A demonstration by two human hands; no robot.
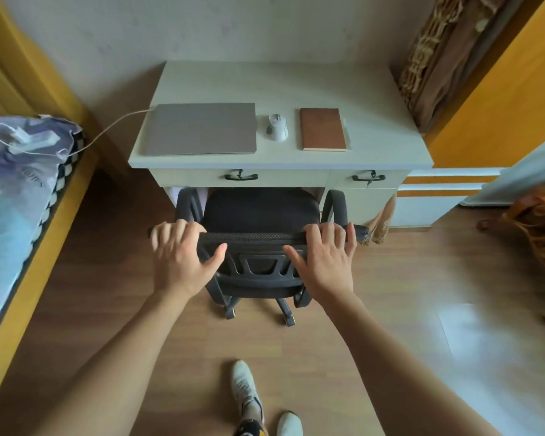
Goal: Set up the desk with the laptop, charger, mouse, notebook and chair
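Note:
A black office chair (pixel 258 209) stands pushed in at the white desk (pixel 265 83), its seat partly under the drawers. My left hand (pixel 180 256) rests on the left end of the backrest's top edge, fingers laid over it and thumb spread on the near side. My right hand (pixel 324 256) lies the same way on the right end. On the desk a closed grey laptop (pixel 202 129) is at the left, a white mouse (pixel 277 127) in the middle and a brown notebook (pixel 323 129) at the right. A white charger cable (pixel 114 127) runs from the laptop to a white plug block (pixel 35 140) on the bed.
A bed (pixel 19 196) with a yellow frame runs along the left. A yellow cabinet (pixel 501 99) and a brown curtain (pixel 438 58) stand right of the desk. An orange object (pixel 538 221) lies on the wood floor at the right. My feet (pixel 246 388) are behind the chair.

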